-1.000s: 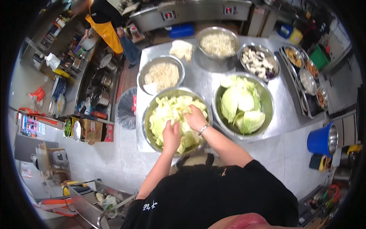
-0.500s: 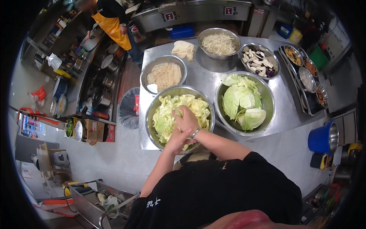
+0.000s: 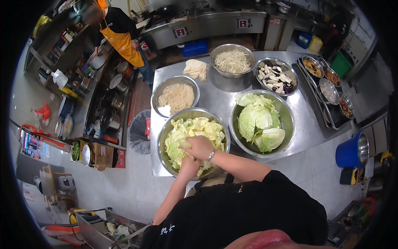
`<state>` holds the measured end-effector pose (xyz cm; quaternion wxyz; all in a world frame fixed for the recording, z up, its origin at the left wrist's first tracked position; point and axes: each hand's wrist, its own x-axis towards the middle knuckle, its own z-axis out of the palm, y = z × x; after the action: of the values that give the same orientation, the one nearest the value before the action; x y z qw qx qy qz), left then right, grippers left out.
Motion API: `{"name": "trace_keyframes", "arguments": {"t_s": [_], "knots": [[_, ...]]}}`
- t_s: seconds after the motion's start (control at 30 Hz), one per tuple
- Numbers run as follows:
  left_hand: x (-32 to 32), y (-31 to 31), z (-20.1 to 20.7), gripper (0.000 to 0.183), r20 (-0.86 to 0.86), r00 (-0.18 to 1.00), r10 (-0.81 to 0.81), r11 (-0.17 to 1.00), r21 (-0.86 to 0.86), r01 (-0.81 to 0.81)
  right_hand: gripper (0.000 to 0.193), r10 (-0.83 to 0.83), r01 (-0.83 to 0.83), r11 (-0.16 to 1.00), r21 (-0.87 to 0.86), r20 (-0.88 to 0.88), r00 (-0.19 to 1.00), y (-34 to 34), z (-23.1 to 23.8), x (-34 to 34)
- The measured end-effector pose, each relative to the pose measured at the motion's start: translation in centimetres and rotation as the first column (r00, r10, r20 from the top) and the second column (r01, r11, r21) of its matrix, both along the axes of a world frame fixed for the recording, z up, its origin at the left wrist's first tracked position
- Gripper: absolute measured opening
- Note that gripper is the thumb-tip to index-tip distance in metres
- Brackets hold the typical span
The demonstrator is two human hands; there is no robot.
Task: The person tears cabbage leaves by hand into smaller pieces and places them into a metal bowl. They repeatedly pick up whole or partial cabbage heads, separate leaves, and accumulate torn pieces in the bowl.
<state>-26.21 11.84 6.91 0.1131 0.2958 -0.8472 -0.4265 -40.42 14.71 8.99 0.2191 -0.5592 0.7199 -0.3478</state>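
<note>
Torn pale-green cabbage leaves (image 3: 176,143) fill a steel bowl (image 3: 161,145) at the table's near left corner. Both my hands are over that bowl, close together. My right hand (image 3: 199,147), with a bracelet at the wrist, is closed around a pale piece of cabbage (image 3: 185,144). Just below it, my left hand (image 3: 189,167) is curled near the leaves; its fingers are mostly hidden, so what it holds cannot be made out. To the right, a second steel bowl (image 3: 288,120) has large cabbage chunks (image 3: 253,120) in it.
Farther back stand bowls of pale noodles (image 3: 176,94), bean sprouts (image 3: 233,61) and cut eggplant (image 3: 273,79), plus a crumpled cloth (image 3: 196,69). A tray (image 3: 304,83) with several dishes is at right. A lined bin (image 3: 139,137) stands left; a person in an orange apron (image 3: 124,45) works beyond.
The view has shifted, so the table sits lower in the picture. My hands have moved slightly left over the bowl, and my left hand has come out from under my right wrist.
</note>
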Motion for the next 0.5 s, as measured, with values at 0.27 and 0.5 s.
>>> {"name": "trace_keyframes", "arguments": {"t_s": [0.27,0.5], "knots": [[-0.9,1.0,1.6,0.019,0.056,0.951,0.305,0.906,-0.326,-0.272,0.068,-0.543,0.509,0.825,0.246,0.596,0.592,-2.5,-1.1,-3.3],[0.3,-1.0,-0.4,0.030,-0.248,0.821,0.515,0.833,-0.081,-0.547,0.065,-0.165,0.154,0.986,0.065,0.234,0.958,-1.0,-2.1,-3.0]]}}
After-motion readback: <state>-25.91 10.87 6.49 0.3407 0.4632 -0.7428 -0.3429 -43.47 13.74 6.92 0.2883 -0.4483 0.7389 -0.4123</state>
